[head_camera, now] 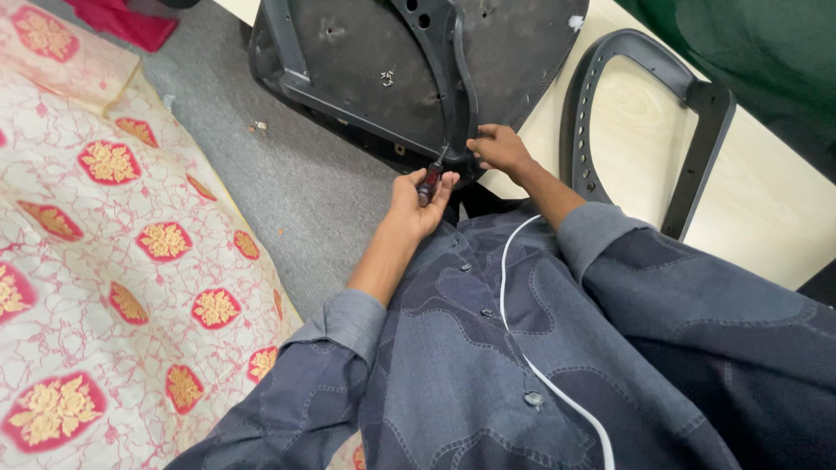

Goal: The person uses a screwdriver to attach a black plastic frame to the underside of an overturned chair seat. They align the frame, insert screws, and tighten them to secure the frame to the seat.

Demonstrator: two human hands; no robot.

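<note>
An upturned black chair seat (374,61) lies on the grey floor, its underside up, with a dark grey armrest bracket (453,78) fixed across it. My left hand (418,204) is shut on a screwdriver with a dark red handle (429,181), its tip at the near edge of the bracket. My right hand (498,148) rests on the seat's near edge beside the screwdriver tip, fingers curled on the rim. Blue patterned shirt sleeves cover both my arms.
A loose grey armrest loop (601,96) lies on a pale wooden board (749,200) at the right. A white and red flowered cloth (113,226) covers the left. A white cord (514,322) runs down my shirt. Small screws (387,78) sit on the seat.
</note>
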